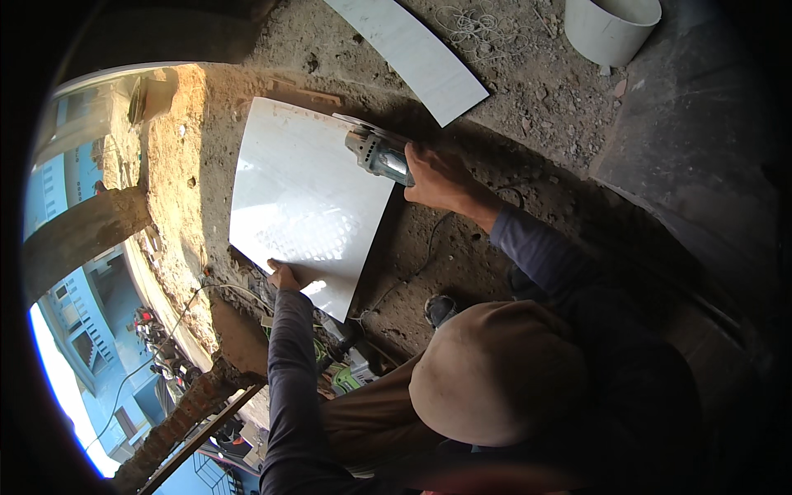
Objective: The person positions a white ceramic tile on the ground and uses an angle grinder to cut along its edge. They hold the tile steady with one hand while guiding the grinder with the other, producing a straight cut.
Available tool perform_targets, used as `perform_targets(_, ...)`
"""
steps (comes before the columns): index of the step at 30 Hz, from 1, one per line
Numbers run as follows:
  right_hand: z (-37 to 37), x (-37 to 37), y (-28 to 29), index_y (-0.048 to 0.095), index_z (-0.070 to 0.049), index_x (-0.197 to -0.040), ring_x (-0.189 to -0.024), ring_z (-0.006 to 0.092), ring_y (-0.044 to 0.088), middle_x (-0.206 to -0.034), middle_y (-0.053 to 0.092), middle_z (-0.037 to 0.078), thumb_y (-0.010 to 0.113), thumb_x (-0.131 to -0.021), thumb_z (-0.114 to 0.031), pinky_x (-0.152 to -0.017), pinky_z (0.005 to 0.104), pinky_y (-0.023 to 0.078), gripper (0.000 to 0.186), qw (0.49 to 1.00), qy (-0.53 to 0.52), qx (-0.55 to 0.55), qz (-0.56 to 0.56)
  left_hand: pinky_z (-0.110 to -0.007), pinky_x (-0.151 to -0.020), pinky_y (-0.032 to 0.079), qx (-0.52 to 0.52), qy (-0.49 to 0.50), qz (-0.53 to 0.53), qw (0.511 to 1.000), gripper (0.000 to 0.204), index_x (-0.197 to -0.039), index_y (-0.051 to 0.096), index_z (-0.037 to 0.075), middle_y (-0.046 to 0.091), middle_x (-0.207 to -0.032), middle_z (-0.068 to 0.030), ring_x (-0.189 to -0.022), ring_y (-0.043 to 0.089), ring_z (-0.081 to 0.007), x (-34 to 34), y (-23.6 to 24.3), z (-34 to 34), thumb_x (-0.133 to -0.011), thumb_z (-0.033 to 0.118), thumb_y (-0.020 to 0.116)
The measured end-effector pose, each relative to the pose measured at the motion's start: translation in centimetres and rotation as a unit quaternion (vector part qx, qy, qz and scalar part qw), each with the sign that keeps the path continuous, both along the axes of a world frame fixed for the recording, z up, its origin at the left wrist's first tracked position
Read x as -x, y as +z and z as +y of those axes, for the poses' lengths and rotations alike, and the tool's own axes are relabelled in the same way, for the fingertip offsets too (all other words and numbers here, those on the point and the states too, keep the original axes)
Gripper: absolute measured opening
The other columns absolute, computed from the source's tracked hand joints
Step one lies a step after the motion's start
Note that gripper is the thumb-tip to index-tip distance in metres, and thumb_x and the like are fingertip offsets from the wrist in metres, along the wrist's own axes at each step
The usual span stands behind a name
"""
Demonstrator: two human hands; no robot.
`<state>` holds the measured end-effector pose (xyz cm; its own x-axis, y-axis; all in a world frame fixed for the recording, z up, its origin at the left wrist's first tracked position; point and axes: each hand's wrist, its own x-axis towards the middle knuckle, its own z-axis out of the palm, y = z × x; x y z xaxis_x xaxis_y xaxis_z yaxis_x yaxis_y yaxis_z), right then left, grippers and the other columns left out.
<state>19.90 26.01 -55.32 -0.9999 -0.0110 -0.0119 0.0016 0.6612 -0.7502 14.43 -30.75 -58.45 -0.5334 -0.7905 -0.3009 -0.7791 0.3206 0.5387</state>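
Observation:
My right hand (427, 173) is closed around a grey angle grinder (378, 157) at the upper right edge of a glossy white sheet (293, 181), its disc partly hidden by the tool body. My left hand (282, 274) grips the sheet's lower left edge, some fingers out of sight. Below the sheet lies a green-and-grey power tool (356, 371), partly hidden by my left arm.
A long white strip (412, 58), tangled string (470, 29) and a white bucket (610, 29) are on the rubble-strewn ground. A tan cloth-covered rounded shape (495, 371) fills the lower middle, near a shoe (440, 309). Cords (219, 286) cross leftward, past a concrete beam (82, 235).

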Motion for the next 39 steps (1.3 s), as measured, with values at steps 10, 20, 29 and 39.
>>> perform_targets(10,0.5,0.0,1.1,0.056,0.009,-0.124,-0.096,0.0422,0.073,-0.107,0.072,0.027,0.080,-0.076,-0.020,-0.081,0.0486,0.061,0.061,0.998,0.007,0.004,-0.056,-0.048,-0.106,0.050,0.030,-0.016,-0.024,0.999,0.118,-0.153,0.016,-0.016,0.047,-0.148,-0.0362,-0.127,0.060,-0.0424,-0.2,0.2,0.3,-0.094,0.080,0.051)
perform_targets(20,0.9,-0.5,1.3,0.055,0.008,-0.122,-0.097,0.0436,0.072,-0.106,0.070,0.029,0.078,-0.077,-0.019,-0.082,0.0497,0.061,0.057,0.998,0.011,0.009,-0.055,-0.050,-0.103,0.052,0.006,-0.002,-0.018,1.000,0.116,-0.152,0.016,-0.015,0.051,-0.141,-0.0350,-0.122,0.062,-0.0414,-0.1,0.4,0.3,-0.094,0.076,0.057)
perform_targets(29,1.2,-0.7,1.3,0.053,0.006,-0.118,-0.097,0.0459,0.071,-0.106,0.069,0.029,0.078,-0.078,-0.019,-0.083,0.0517,0.060,0.053,0.997,0.020,0.030,-0.074,-0.049,-0.103,0.052,0.022,-0.003,-0.019,1.000,0.117,-0.151,0.017,-0.017,0.050,-0.143,-0.0354,-0.121,0.062,-0.0404,0.0,-0.6,-0.9,-0.094,0.077,0.056)
perform_targets(39,1.4,-1.0,1.3,0.055,0.005,-0.111,-0.087,0.0434,0.074,-0.096,0.072,0.028,0.079,-0.075,-0.017,-0.074,0.0494,0.063,0.048,0.999,0.009,0.012,-0.042,-0.049,-0.103,0.052,0.001,-0.005,-0.001,1.000,0.112,-0.153,0.016,-0.013,0.049,-0.143,-0.0360,-0.121,0.062,-0.0414,0.1,-0.9,-1.3,-0.095,0.074,0.056)
